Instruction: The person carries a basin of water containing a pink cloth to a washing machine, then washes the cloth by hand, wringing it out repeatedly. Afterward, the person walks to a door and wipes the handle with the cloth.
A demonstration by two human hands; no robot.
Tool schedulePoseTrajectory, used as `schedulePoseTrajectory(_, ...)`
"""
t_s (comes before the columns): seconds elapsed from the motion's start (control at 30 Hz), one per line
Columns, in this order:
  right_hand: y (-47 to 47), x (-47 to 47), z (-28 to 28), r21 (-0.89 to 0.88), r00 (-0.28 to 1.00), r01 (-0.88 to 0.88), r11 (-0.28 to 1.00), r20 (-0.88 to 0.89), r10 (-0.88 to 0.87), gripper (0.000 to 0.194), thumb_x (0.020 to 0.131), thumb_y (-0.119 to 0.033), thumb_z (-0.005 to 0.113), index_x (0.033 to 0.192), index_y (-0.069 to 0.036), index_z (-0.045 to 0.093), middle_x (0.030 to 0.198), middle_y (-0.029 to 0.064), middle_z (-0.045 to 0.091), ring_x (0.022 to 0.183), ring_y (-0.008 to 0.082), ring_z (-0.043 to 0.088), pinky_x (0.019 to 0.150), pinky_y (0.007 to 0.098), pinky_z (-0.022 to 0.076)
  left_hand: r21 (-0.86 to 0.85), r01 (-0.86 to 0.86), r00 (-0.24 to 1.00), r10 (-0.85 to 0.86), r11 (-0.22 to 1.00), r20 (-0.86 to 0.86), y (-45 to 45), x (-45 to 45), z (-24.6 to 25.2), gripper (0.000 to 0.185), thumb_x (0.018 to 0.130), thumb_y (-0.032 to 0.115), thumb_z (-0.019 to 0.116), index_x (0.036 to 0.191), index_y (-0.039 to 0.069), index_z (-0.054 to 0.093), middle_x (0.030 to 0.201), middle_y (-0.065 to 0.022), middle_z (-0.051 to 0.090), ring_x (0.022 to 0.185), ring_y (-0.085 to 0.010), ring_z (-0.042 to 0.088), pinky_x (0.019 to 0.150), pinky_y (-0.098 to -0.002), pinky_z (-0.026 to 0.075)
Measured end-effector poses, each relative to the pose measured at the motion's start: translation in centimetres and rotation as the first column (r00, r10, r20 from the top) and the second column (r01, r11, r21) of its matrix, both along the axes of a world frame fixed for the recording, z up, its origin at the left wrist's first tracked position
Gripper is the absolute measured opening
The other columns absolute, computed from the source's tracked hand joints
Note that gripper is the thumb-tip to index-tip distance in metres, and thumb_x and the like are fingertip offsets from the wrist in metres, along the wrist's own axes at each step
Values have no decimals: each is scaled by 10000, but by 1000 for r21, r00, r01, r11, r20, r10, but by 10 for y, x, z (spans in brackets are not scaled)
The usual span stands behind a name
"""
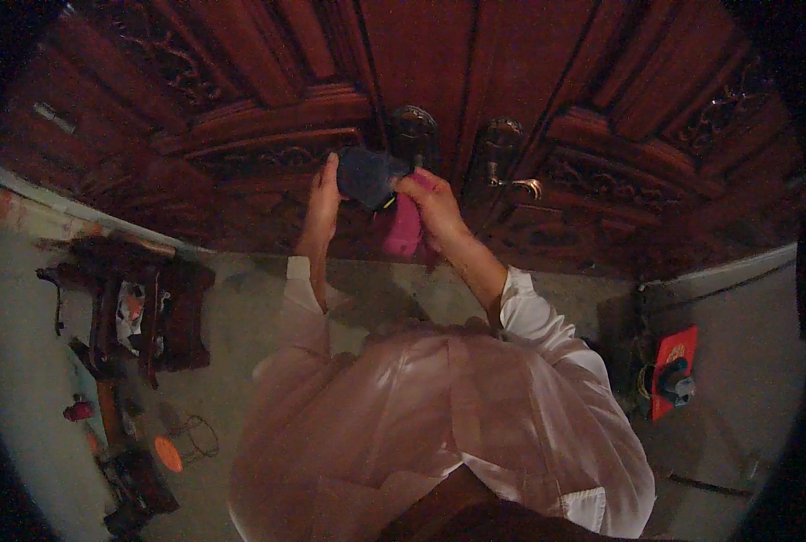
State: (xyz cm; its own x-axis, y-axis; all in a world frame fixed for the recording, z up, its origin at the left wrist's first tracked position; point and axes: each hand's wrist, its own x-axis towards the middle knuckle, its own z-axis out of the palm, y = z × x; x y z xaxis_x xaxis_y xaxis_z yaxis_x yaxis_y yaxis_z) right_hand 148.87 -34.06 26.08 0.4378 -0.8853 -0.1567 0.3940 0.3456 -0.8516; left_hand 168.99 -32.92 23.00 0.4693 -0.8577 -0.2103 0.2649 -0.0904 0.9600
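In front of a carved dark red wooden double door [416,47], both my hands are raised around a dark blue-grey object [369,177], perhaps a box or pouch. My left hand [321,203] presses flat along its left side. A pink item [404,229], maybe a cloth or cover, hangs from my right hand [433,203], whose fingers also reach the dark object's right edge. Dim light and blur hide what exactly these two items are. Just behind my hands is an ornate metal door plate [413,125], its handle largely covered. To the right shows a brass lever handle [519,185].
Dark wooden furniture [182,315] stands against the left wall. Nearer to me on that side is a stool with an orange round seat [168,454] and thin legs. A red panel [674,372] with dark items beside it shows at the right.
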Motion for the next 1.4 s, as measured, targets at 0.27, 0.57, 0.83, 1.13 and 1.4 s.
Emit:
schedulePoseTrajectory(0.27, -23, -7, 33, -100, 999, 21, 995, -43, -25, 230, 867, -128, 666, 1075, -33, 640, 966, 28, 671, 806, 115, 625, 717, 253, 500, -177, 4, 978, -41, 984, -206, -3, 6, -35, 508, 975, 431, 511, 1324, 63, 498, 1269, -87, 535, 1172, -204, 474, 1025, -353, 363)
schedulePoseTrajectory(0.57, -26, -5, 49, -189, 991, -129, 974, -55, 120, 248, 861, -145, 701, 1089, -54, 661, 965, 9, 692, 836, 88, 637, 751, 242, 506, -328, 153, 778, 90, 932, 621, 4, 8, -79, 267, 871, 53, 629, 1126, -19, 598, 1116, -118, 611, 1026, -242, 577, 917, -353, 450)
schedulePoseTrajectory(0.83, -38, -8, 38, -138, 997, -59, 989, -57, 52, 278, 870, -164, 695, 1109, -37, 632, 971, 26, 688, 841, 116, 646, 742, 257, 516, -194, -93, 825, 184, 977, 534, -12, -12, -94, 178, 868, 12, 590, 1038, -15, 636, 1149, -124, 627, 1025, -212, 581, 880, -336, 456)
schedulePoseTrajectory(1.13, -16, -32, 36, 107, 985, 74, 991, 150, -90, 289, 850, -196, 704, 1074, -43, 605, 1010, 72, 652, 899, 215, 635, 802, 364, 533, -490, 18, 678, -371, 872, -635, 1, -37, -125, 392, 926, 126, 536, 1314, 69, 519, 1250, -42, 584, 1140, -183, 518, 985, -384, 427)
schedulePoseTrajectory(1.4, -12, -18, 50, 73, 985, 68, 995, 156, -79, 280, 863, -208, 690, 1082, -53, 609, 1019, 79, 656, 919, 214, 635, 812, 365, 530, -318, -98, 992, 65, 943, -113, -13, -33, -134, 345, 933, 138, 589, 1253, 12, 564, 1203, -84, 609, 1060, -177, 562, 938, -316, 438)
